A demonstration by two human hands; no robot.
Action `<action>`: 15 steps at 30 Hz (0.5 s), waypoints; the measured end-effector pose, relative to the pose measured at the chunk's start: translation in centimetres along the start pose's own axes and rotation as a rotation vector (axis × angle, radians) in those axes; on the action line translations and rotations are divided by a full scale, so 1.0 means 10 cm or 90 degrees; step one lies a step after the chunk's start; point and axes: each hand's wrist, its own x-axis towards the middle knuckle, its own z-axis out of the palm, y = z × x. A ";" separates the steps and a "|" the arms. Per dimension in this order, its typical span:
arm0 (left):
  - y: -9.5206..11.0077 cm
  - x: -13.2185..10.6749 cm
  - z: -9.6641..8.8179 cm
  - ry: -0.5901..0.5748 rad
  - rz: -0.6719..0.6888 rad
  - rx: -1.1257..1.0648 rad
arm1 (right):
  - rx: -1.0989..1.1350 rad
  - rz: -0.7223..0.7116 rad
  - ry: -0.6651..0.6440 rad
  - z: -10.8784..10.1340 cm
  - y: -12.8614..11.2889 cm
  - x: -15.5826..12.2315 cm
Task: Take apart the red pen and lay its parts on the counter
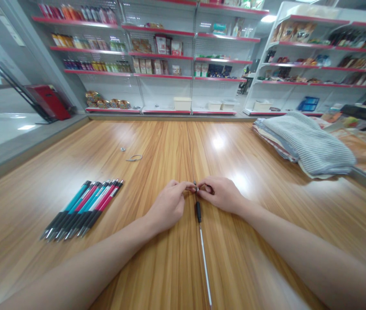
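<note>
At the middle of the wooden table (157,275), my left hand (168,204) and my right hand (223,194) meet with their fingertips pinched together. Between them is a small part, dark with a light spot, too small to name. Just below the fingers lies a black pen grip section (198,212), pointing toward me. A thin white pen refill (205,267) lies in line with it, nearer to me. Off to the left, several pens (82,209) with teal, red and white barrels and black grips lie side by side in a slanted row.
Farther back on the left are a thin grey loop (134,158) and a small metallic piece (122,149). Folded striped cloths (312,142) are piled at the right, beside packaged goods (360,146). Stocked shelves (161,56) stand behind the table.
</note>
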 end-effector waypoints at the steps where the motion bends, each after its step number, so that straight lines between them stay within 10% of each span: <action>1: 0.00 0.00 0.00 0.001 -0.001 0.000 | -0.001 -0.001 0.000 0.00 0.00 0.00; 15: -0.01 -0.01 -0.01 0.002 -0.007 -0.012 | 0.037 -0.033 -0.028 -0.05 0.00 -0.05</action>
